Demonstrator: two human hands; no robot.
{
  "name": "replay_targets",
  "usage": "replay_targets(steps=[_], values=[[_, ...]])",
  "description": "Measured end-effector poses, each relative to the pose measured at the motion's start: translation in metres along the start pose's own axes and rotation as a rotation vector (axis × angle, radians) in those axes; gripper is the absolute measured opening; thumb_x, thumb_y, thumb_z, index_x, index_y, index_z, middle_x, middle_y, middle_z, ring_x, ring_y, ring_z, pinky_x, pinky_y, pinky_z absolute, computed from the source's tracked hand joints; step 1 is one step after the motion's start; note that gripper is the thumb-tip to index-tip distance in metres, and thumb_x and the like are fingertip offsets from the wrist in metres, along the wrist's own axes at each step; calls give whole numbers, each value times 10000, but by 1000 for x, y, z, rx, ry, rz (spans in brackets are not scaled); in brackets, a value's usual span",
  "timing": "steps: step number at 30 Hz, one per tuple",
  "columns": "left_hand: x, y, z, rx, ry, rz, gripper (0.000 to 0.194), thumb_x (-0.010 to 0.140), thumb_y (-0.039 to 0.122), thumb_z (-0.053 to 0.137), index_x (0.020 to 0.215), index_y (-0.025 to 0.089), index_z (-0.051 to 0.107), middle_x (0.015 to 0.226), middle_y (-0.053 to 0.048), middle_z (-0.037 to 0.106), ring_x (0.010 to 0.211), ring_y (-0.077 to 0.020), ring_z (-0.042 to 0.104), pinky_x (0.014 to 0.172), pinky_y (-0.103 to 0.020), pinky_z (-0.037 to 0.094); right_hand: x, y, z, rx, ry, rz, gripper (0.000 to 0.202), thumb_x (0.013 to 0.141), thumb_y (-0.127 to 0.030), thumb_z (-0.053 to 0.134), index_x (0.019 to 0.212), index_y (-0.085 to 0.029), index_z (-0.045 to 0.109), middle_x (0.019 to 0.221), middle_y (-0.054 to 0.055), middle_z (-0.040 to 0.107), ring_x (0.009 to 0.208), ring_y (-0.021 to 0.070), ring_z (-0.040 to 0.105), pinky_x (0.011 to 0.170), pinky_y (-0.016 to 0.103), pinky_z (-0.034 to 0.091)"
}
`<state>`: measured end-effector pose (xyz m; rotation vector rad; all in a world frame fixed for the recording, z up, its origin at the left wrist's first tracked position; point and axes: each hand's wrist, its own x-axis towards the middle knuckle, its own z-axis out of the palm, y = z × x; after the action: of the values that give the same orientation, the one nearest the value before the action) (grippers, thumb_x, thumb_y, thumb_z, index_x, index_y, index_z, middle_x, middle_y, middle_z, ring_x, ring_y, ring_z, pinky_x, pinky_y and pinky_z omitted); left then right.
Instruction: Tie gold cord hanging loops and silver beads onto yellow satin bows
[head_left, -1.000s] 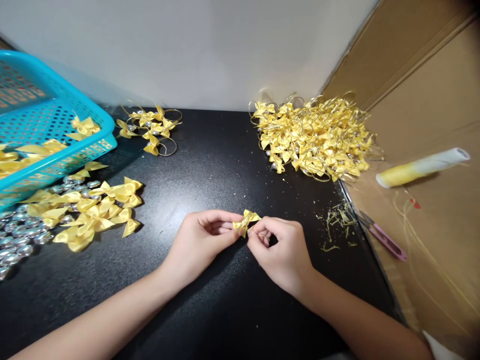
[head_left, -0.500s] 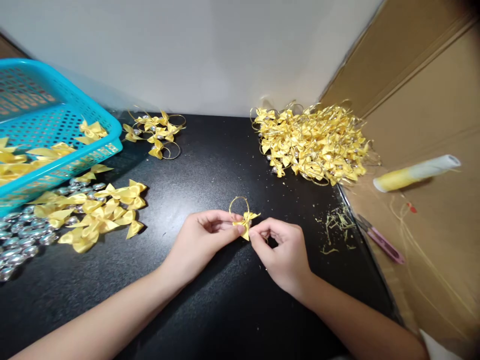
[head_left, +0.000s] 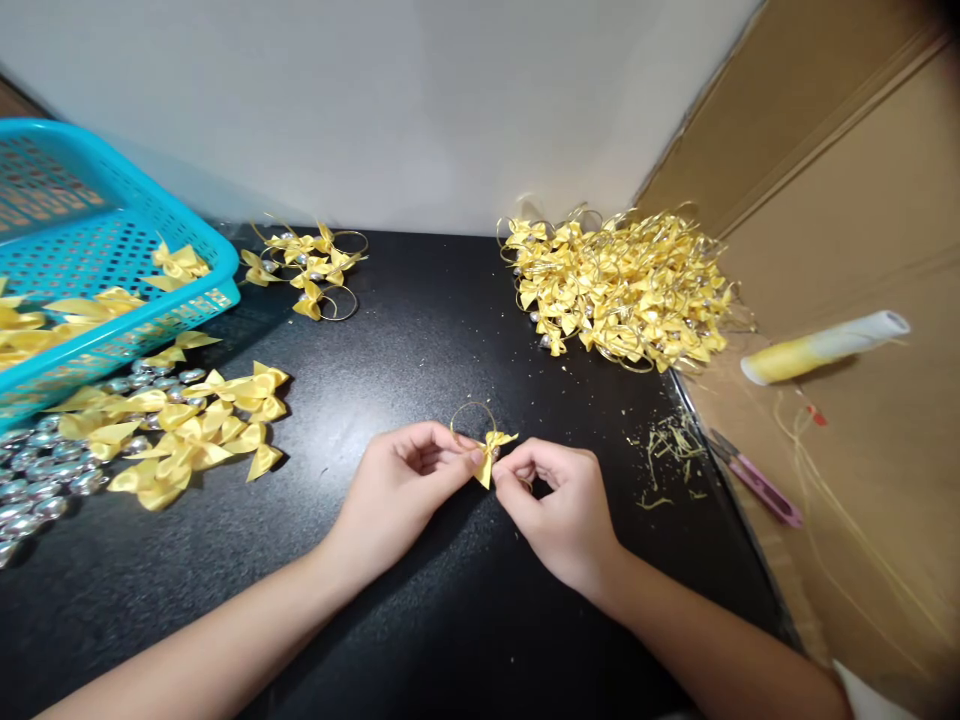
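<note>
Near the middle of the black table, my left hand pinches a yellow ribbon bow between thumb and fingers. A thin gold ring rises behind the bow at my left fingertips. My right hand is closed in a pinch just right of the bow; what its fingertips grip is too small to make out. A small silvery bead shows partly beside the bow.
At left, a turquoise basket holds bows, with loose bows and silver beads before it. Ringed bows lie behind; a large pile sits back right. Rightward are clippings, pink snips and a tube.
The gold ring and bow have tilted slightly and shifted a little left in my left fingers. My right hand stays pinched close beside them. The whole view has shifted slightly.
</note>
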<state>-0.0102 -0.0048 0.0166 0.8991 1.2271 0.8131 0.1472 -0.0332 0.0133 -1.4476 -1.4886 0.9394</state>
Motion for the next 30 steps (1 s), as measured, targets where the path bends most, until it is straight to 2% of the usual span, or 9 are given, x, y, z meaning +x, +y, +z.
replay_targets(steps=[8,18,24,30], values=[[-5,-6,3,4,16,80,171,665,253,799,638,155,662,776,-23,771,696,-128,690,677,-209,541,-3,-2,4,-21,44,44,191,715,-111,571,531,-160,555,494,-36,540,454,69,474,483,186,387],[-6,-4,4,49,-17,67,146,694,274,768,682,152,687,783,-34,764,706,-144,687,696,-232,547,-6,1,11,28,122,23,186,737,-118,581,557,-164,585,524,-18,599,476,89,526,510,199,433],[-6,-4,5,78,-8,71,156,711,295,736,719,152,676,748,-31,738,656,-136,639,654,-240,518,-6,0,9,44,99,18,170,751,-123,588,588,-166,613,546,-10,631,490,101,563,529,209,460],[-6,0,4,78,-47,124,181,765,300,669,674,165,592,626,18,638,614,-112,562,627,-225,457,-8,0,8,61,95,25,164,761,-128,591,608,-175,631,563,-5,649,510,118,585,537,228,473]])
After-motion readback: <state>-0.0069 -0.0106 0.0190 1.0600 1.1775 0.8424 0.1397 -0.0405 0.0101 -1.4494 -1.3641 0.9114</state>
